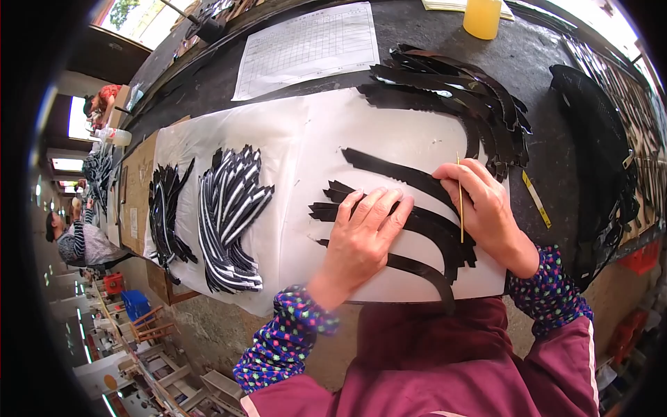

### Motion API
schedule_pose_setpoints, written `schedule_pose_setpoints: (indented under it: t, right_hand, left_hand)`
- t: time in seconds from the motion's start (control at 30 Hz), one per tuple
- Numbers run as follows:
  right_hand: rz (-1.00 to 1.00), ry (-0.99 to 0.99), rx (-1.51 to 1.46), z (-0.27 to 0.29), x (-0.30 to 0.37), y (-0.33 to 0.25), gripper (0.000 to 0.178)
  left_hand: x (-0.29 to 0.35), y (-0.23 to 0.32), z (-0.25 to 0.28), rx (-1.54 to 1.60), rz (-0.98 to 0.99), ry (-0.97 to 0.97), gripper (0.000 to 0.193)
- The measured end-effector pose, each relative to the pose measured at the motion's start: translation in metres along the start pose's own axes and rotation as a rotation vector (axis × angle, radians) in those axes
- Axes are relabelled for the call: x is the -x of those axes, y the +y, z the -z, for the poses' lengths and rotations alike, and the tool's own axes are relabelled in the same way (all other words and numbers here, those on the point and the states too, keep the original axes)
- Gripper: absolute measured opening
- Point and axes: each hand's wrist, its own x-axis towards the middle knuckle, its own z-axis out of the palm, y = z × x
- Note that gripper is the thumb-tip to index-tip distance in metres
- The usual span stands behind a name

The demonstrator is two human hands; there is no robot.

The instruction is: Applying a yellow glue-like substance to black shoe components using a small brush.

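Observation:
My left hand [367, 236] lies with its fingers stretched out over several curved black strips [431, 228], which look like leather or a similar material. Pinched in my right hand [483, 205] is a thin yellow stick [460, 208], pointing toward and away from me. The fingertips of that hand also meet a single curved black strip [385, 167] lying just beyond the others. Closer to me, another black strip [424, 271] reaches over the near edge of the white board [326, 132]. What lies under my left palm is hidden.
A thick pile of black strips [479, 90] rests at the board's far right. Black-and-white strips [233, 215] and a darker bundle [170, 215] lie left. A narrow yellow tool [536, 199], black bag [597, 153], yellow container [481, 19] and printed sheet [306, 48] surround the board.

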Motion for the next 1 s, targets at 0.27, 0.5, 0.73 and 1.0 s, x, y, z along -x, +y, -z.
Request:
schedule_pose_setpoints:
  t: [0.27,0.5,0.73,1.0]
  right_hand:
    - [0.000,-0.176,-0.120,0.008,-0.005,-0.002,0.013]
    - [-0.015,-0.123,-0.172,0.004,-0.002,-0.004,0.012]
    - [-0.097,0.055,-0.116,0.008,-0.007,0.002,0.013]
    - [0.039,0.054,0.013,0.015,-0.009,-0.004,0.015]
  left_hand:
    - [0.009,0.027,0.013,-0.039,0.060,-0.048,0.047]
    - [-0.005,0.028,0.007,0.007,0.118,-0.007,0.044]
    - [0.002,0.028,-0.007,-0.046,0.074,0.019,0.045]
    - [0.003,0.030,-0.010,-0.019,0.059,0.082,0.042]
